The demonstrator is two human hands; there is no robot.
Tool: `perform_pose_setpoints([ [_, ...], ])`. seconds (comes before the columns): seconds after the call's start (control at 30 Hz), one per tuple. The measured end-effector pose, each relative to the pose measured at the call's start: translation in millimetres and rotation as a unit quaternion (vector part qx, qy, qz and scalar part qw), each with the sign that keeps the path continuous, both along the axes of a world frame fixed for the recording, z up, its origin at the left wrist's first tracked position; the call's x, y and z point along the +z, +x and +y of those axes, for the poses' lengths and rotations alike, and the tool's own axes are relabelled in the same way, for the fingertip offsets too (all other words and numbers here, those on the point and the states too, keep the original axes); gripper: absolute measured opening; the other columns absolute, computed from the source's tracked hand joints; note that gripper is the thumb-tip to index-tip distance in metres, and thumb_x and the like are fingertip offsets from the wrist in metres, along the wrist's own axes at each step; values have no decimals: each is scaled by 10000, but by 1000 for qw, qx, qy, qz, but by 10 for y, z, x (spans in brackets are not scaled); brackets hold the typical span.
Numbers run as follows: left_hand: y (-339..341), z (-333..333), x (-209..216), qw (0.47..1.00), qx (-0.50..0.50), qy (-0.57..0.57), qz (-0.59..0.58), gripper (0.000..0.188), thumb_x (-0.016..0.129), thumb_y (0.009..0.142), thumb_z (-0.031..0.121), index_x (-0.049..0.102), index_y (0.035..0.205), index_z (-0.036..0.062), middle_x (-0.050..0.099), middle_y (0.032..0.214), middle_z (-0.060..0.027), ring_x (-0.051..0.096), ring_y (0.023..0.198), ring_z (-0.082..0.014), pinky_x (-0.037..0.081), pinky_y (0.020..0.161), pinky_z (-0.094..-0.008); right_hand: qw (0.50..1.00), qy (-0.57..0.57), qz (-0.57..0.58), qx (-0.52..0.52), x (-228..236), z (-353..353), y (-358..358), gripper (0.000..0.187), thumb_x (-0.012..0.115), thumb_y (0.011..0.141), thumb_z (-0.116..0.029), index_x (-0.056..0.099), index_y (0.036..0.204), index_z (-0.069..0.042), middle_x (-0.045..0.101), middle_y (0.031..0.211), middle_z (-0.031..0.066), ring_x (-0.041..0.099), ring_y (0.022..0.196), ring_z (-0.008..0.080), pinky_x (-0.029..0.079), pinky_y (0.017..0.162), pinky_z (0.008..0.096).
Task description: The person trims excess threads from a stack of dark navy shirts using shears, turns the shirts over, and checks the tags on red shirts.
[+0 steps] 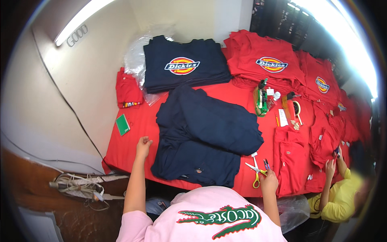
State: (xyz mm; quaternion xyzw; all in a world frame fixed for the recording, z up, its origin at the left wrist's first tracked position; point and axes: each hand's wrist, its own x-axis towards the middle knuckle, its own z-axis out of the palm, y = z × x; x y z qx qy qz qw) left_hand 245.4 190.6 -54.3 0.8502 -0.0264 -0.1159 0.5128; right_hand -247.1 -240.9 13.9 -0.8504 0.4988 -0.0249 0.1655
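Navy garments (209, 117) lie in front of me on the red-covered table, partly folded over, with a small patch near the lower edge. Just left of them, above the table edge, hovers my left hand (143, 147). Its fingers are loosely bent and a little apart, with nothing visible in them. My right hand (269, 183) is closed around a small pair of thread snips (266, 164), whose tips point away from me. Beside that hand lie yellow-handled scissors (256, 174) with their blades spread. A white tag (254, 154) shows at the garments' right edge.
Stacks of navy shirts (185, 60) and red shirts (266, 56) fill the back. A green tape dispenser (261, 101) and tape roll (297, 107) stand right of centre. A green notebook (123, 124) lies left. At right, a person in yellow (340, 197) handles red garments (324, 141).
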Motion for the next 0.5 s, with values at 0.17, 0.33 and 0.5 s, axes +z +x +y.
perform_pose_setpoints([
  [0.17,-451,-758,351,975,-55,-186,110,734,860,884,278,534,1471,-19,659,1373,-175,626,1281,-266,496,1077,-396,909,294,-293,-37,-289,112,520,592,861,867,-146,624,1361,79,735,1191,205,733,1063,264,583,911,345],
  [0.33,-579,-1061,308,987,-134,-87,-14,933,997,680,266,540,1435,-36,693,1343,-170,664,1248,-308,513,1077,-396,872,382,-299,-62,-549,542,1429,721,912,810,-112,551,1394,109,694,1301,217,701,1164,259,573,1008,378],
  [0.5,-788,-1094,198,975,-90,-130,154,805,967,716,184,586,1391,-31,721,1304,-167,706,1181,-292,548,1040,-401,737,569,-337,-140,-421,652,1805,635,898,803,-123,622,1355,27,723,1258,160,728,1107,283,591,991,402],
])
